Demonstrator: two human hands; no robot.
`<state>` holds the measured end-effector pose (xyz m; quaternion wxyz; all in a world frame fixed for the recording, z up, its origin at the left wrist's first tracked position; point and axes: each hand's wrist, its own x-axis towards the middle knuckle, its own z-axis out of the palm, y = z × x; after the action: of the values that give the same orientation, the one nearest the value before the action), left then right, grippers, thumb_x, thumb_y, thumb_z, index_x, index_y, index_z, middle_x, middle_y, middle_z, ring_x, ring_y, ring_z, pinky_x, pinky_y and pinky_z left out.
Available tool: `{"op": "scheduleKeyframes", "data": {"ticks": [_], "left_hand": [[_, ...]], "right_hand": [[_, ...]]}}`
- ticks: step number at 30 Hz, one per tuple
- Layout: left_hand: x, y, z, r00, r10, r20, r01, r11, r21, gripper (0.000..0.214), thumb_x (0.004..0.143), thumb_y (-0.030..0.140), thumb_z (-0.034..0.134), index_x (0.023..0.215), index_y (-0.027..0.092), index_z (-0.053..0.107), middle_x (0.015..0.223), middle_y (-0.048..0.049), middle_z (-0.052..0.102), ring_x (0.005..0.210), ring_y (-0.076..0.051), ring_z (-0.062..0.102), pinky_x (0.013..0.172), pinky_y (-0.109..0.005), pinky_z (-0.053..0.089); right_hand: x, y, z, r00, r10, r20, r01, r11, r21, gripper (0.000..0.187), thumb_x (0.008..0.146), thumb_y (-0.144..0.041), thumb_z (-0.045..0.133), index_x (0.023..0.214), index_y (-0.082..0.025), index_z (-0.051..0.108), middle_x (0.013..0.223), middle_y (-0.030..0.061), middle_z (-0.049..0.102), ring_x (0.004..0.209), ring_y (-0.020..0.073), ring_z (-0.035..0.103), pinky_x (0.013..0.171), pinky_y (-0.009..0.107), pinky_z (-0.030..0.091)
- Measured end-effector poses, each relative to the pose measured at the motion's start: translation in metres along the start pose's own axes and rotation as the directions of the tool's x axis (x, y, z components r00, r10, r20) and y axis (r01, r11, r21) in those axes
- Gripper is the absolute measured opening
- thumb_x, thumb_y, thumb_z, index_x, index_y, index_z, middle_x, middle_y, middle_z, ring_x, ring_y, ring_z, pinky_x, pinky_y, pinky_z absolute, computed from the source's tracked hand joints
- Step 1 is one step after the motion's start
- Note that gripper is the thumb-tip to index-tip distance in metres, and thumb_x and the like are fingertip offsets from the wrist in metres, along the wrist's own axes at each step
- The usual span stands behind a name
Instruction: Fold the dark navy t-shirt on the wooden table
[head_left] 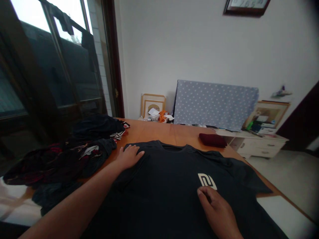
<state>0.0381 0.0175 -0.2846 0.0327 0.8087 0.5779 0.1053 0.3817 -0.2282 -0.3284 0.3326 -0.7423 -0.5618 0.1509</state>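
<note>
A dark T-shirt (169,179) lies spread out on the wooden table, its neckline toward the far side. A pale square logo (207,181) is printed on its chest. My left hand (129,156) rests on the sleeve at the left, fingers spread and lying flat. Just below the logo is my right hand (216,205), its fingers curled in and the thumb against the index finger. Whether cloth is caught between those fingertips is hidden.
Piles of dark clothes (97,129) lie left of the shirt. A folded maroon cloth (213,140) sits on the table (149,129) at the far right. Behind are a dotted grey-blue cloth (214,103), framed pictures (153,99) and a white cabinet (264,146).
</note>
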Motion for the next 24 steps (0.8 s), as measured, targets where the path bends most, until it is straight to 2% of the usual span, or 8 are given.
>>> {"op": "scheduleKeyframes", "data": {"ticks": [5, 8, 10, 13, 16, 19, 21, 24], "left_hand": [[0.055, 0.036, 0.002, 1.000, -0.010, -0.022, 0.007, 0.987, -0.161, 0.042, 0.091, 0.057, 0.046, 0.104, 0.026, 0.071, 0.113, -0.0089, 0.073, 0.108, -0.027, 0.065, 0.093, -0.037, 0.046], [0.084, 0.055, 0.015, 0.996, -0.053, -0.071, 0.038, 0.980, -0.197, 0.036, 0.093, 0.050, 0.045, 0.099, 0.025, 0.070, 0.105, -0.0087, 0.074, 0.100, -0.026, 0.067, 0.082, -0.034, 0.048], [0.098, 0.065, 0.027, 0.991, -0.080, -0.105, 0.054, 0.973, -0.225, 0.035, 0.095, 0.046, 0.042, 0.099, 0.024, 0.069, 0.106, -0.0088, 0.073, 0.099, -0.025, 0.066, 0.080, -0.033, 0.049], [0.110, 0.074, 0.044, 0.984, -0.096, -0.147, 0.055, 0.964, -0.259, 0.033, 0.096, 0.042, 0.040, 0.104, 0.024, 0.066, 0.113, -0.0095, 0.070, 0.103, -0.024, 0.064, 0.083, -0.033, 0.048], [0.113, 0.078, 0.055, 0.979, -0.082, -0.185, 0.030, 0.963, -0.268, 0.033, 0.095, 0.042, 0.041, 0.110, 0.025, 0.064, 0.118, -0.0097, 0.067, 0.107, -0.025, 0.061, 0.090, -0.036, 0.047], [0.114, 0.076, 0.058, 0.964, -0.069, -0.256, 0.008, 0.973, -0.232, 0.033, 0.094, 0.044, 0.040, 0.108, 0.025, 0.064, 0.117, -0.0104, 0.066, 0.113, -0.030, 0.057, 0.096, -0.043, 0.044], [0.114, 0.074, 0.059, 0.956, -0.080, -0.283, 0.019, 0.977, -0.210, 0.033, 0.094, 0.045, 0.040, 0.106, 0.025, 0.064, 0.118, -0.0110, 0.066, 0.118, -0.032, 0.054, 0.101, -0.049, 0.040], [0.115, 0.070, 0.061, 0.956, -0.116, -0.269, 0.056, 0.974, -0.221, 0.032, 0.094, 0.045, 0.041, 0.108, 0.025, 0.062, 0.120, -0.0106, 0.066, 0.122, -0.032, 0.052, 0.111, -0.059, 0.027]], "right_hand": [[0.008, 0.000, -0.007, 0.988, 0.034, 0.150, -0.045, 0.997, 0.068, 0.035, 0.092, -0.056, 0.046, 0.093, -0.027, 0.067, 0.093, 0.0016, 0.069, 0.087, 0.0202, 0.063, 0.078, 0.030, 0.045], [0.023, -0.004, -0.021, 0.950, 0.023, 0.313, -0.081, 0.981, 0.175, 0.036, 0.091, -0.054, 0.048, 0.088, -0.024, 0.067, 0.082, 0.0018, 0.067, 0.079, 0.0182, 0.061, 0.072, 0.029, 0.045], [0.041, -0.009, -0.032, 0.934, 0.046, 0.353, -0.141, 0.959, 0.246, 0.037, 0.090, -0.054, 0.049, 0.087, -0.022, 0.067, 0.078, 0.0021, 0.066, 0.072, 0.0165, 0.060, 0.067, 0.027, 0.044], [0.082, -0.014, -0.042, 0.949, 0.120, 0.290, -0.208, 0.933, 0.294, 0.037, 0.087, -0.054, 0.052, 0.091, -0.020, 0.067, 0.078, 0.0024, 0.066, 0.065, 0.0139, 0.057, 0.060, 0.025, 0.042], [0.141, -0.016, -0.039, 0.975, 0.122, 0.186, -0.164, 0.959, 0.231, 0.036, 0.084, -0.051, 0.053, 0.090, -0.019, 0.068, 0.079, 0.0030, 0.068, 0.063, 0.0137, 0.057, 0.058, 0.025, 0.042], [0.206, -0.017, -0.024, 0.998, 0.040, 0.049, -0.039, 0.999, -0.015, 0.033, 0.086, -0.043, 0.050, 0.084, -0.017, 0.069, 0.078, 0.0045, 0.069, 0.070, 0.0161, 0.061, 0.063, 0.025, 0.043], [0.245, -0.017, -0.010, 0.999, 0.042, -0.015, -0.044, 0.961, -0.274, 0.031, 0.087, -0.040, 0.049, 0.085, -0.017, 0.070, 0.081, 0.0057, 0.070, 0.076, 0.0180, 0.063, 0.065, 0.026, 0.043], [0.287, -0.018, 0.010, 0.999, 0.049, -0.003, -0.047, 0.932, -0.358, 0.034, 0.088, -0.044, 0.051, 0.081, -0.017, 0.072, 0.079, 0.0091, 0.071, 0.078, 0.0210, 0.066, 0.068, 0.028, 0.045]]}}
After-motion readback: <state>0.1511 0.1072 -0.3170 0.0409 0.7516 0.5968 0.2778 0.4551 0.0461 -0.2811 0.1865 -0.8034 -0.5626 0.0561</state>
